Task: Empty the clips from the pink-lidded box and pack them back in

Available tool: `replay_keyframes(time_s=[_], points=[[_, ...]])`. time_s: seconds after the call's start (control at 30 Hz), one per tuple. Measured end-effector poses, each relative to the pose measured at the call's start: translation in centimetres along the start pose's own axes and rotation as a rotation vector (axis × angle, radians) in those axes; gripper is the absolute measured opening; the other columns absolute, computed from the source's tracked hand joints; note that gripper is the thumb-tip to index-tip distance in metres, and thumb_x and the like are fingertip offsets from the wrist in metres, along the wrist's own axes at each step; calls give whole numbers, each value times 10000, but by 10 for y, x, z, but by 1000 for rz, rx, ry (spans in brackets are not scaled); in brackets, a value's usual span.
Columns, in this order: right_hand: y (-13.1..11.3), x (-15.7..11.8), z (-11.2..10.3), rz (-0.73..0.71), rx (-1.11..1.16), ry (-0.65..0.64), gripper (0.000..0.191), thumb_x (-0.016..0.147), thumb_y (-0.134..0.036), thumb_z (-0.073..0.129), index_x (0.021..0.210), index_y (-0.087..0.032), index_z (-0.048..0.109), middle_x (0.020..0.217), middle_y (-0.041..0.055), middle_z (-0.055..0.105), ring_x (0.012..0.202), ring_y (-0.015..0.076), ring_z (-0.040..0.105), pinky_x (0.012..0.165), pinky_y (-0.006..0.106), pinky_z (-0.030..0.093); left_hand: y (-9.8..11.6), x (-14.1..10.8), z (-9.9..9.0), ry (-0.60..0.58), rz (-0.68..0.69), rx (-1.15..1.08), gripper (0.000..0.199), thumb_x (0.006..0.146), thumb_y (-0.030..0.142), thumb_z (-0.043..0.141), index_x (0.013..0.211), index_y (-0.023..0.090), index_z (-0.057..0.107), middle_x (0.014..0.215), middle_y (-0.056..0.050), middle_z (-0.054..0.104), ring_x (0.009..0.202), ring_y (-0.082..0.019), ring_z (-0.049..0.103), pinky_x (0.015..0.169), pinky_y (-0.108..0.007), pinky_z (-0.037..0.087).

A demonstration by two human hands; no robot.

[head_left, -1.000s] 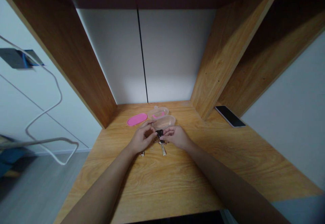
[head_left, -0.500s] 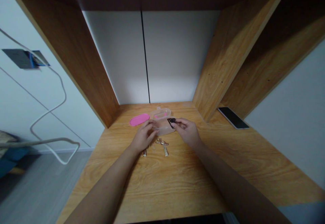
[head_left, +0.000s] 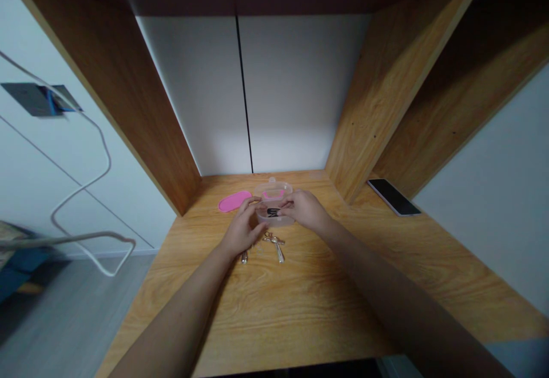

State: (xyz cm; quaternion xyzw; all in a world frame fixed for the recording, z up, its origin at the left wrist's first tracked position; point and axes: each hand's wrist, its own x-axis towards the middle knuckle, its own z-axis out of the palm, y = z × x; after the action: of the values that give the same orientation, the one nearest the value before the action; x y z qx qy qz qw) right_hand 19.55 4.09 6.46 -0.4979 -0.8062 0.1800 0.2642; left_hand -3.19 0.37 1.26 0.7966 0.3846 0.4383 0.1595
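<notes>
**One box (head_left: pixel 277 222), one pink tray (head_left: pixel 234 201), one phone (head_left: pixel 393 197)**

The table (head_left: pixel 193 303) holds a single one of each. Silver metal pieces (head_left: pixel 279 252) number at least two — their overlap hides the exact count. Black items (head_left: pixel 271 213) in the box — too small to count.

- The black item (head_left: pixel 273 213) went from between both hands' fingertips, then the right fingers alone, down into the clear box (head_left: pixel 278 221), right beside the right fingertips.
- The right hand (head_left: pixel 303 209) swung inward from the box's right end, its fingers reaching inside.
- The left hand (head_left: pixel 244 231) let go of the black item and its fingers took the box's left end.
</notes>
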Motion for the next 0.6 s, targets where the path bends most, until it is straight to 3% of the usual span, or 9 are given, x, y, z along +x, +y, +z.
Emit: replay_keyframes(time_s=[0.2, 0.4, 0.6], points=[[2, -2, -7, -56, 1, 45, 128, 808, -279, 760, 916, -268, 827, 835, 42, 792, 721, 198, 679, 645, 277, 436, -1, 0, 1, 5, 14, -18, 436, 852, 235, 687, 1266, 229, 552, 1372, -137, 531, 1331, -295, 487, 1127, -519, 412], [7, -16, -13, -83, -28, 228, 215, 921, -329, 638, 996, -222, 809, 835, 69, 762, 769, 207, 638, 692, 304, 438, -1, 0, 2, 14, 25, -16, 447, 836, 230, 698, 1257, 222, 545, 1371, -136, 530, 1332, -295, 485, 1128, -514, 412], [10, -29, -7, -119, 37, 364, 188, 921, -309, 630, 929, -204, 786, 863, 79, 761, 821, 225, 650, 768, 342, 472, 0, 1, 1, 15, 12, 4, 438, 838, 230, 698, 1252, 226, 552, 1381, -131, 521, 1336, -293, 481, 1136, -510, 404]])
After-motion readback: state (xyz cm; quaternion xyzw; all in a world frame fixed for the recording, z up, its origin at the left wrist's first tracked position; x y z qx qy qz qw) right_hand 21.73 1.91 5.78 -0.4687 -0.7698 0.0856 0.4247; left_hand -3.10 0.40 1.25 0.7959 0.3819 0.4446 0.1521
